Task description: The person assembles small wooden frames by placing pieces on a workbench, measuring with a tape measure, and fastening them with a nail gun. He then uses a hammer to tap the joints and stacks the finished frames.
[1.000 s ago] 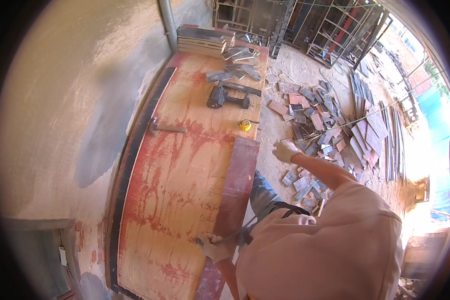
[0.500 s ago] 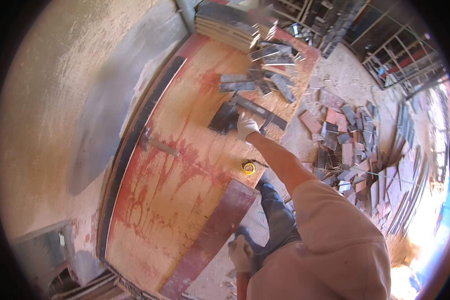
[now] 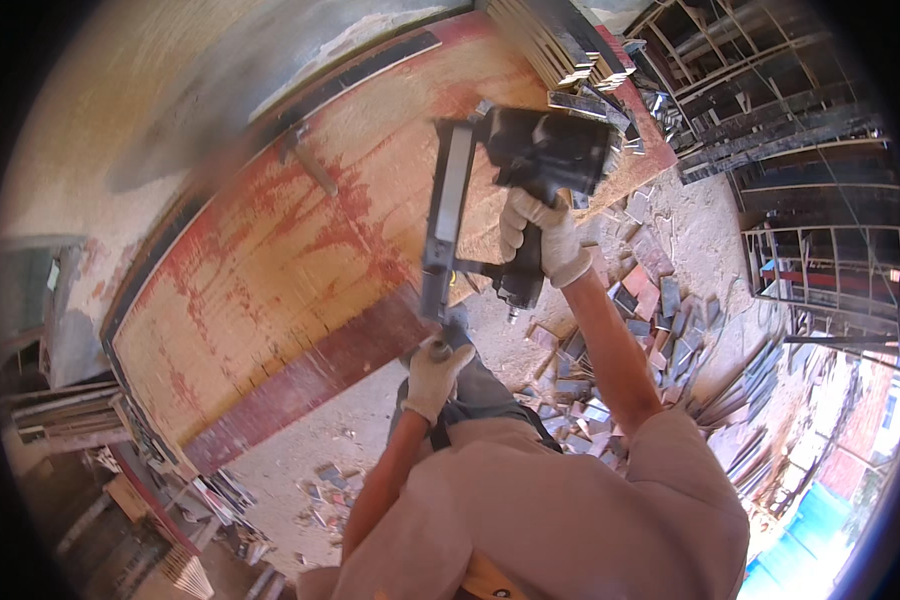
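A black nail gun (image 3: 455, 190) is lifted above the wooden work table, its long magazine pointing down toward me. My right hand (image 3: 545, 235), in a pale glove, is wrapped round its handle. Just below the magazine's lower end is my gloved left hand (image 3: 432, 378), fingers curled and thumb out to the side. A small greyish end shows at its fingers; what it belongs to is unclear. Farther off, a hammer (image 3: 317, 168) lies on the red-stained table top (image 3: 270, 300). Behind the nail gun, only a sliver of a yellow object is visible.
A dark strip edged in white (image 3: 345, 75) runs along the table's far side by the wall. Stacked boards (image 3: 540, 45) stand at the far end. Cut wood pieces (image 3: 660, 300) litter the floor on the right, and a reddish board (image 3: 310, 385) lines the near edge.
My right hand has picked the nail gun up off the table and brought it nearer, tipped upright. My left hand has risen from beside my leg to the magazine's lower end. The view has turned.
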Available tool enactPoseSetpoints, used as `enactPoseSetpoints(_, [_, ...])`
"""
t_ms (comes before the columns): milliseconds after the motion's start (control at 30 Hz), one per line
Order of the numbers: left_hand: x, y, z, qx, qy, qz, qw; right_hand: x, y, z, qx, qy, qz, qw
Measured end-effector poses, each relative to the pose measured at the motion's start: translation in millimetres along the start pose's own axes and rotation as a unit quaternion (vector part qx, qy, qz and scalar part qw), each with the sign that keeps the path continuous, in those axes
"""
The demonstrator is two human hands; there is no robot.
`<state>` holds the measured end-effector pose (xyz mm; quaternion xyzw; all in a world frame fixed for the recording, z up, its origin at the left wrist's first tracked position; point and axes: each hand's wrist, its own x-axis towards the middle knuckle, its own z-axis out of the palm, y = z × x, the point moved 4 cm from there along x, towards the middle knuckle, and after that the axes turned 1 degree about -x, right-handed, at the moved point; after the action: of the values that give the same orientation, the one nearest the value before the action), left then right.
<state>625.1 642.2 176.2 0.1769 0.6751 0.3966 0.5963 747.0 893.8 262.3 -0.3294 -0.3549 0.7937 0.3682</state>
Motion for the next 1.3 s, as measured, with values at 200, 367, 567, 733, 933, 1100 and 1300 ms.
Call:
enactPoseSetpoints(200, [14,-5,16,0.209,0.006,0.325,0.922,-24,-21,57,0.069,-0.112,-0.074,0.989])
enactPoseSetpoints(367, [-13,44,28,0.099,-0.029,0.231,0.967,-57,-31,106,-0.036,-0.088,-0.109,0.99])
enactPoseSetpoints(567, [-37,51,16,-0.021,-0.003,0.274,0.961,-74,-23,150,-0.189,-0.046,-0.137,0.971])
enactPoseSetpoints(733, [-34,27,16,-0.059,0.006,0.246,0.967,-87,15,140,-0.344,0.0,-0.154,0.926])
enactPoseSetpoints(933, [-24,20,-15,0.055,-0.009,0.235,0.97,-91,16,161,-0.351,0.015,-0.162,0.922])
enactPoseSetpoints(1100, [-25,23,-2,0.024,-0.01,0.253,0.967,-71,-1,171,-0.315,-0.027,-0.173,0.933])
enactPoseSetpoints(1300, [-28,26,-10,-0.025,-0.071,0.21,0.975,-75,10,191,-0.264,0.006,-0.153,0.952])
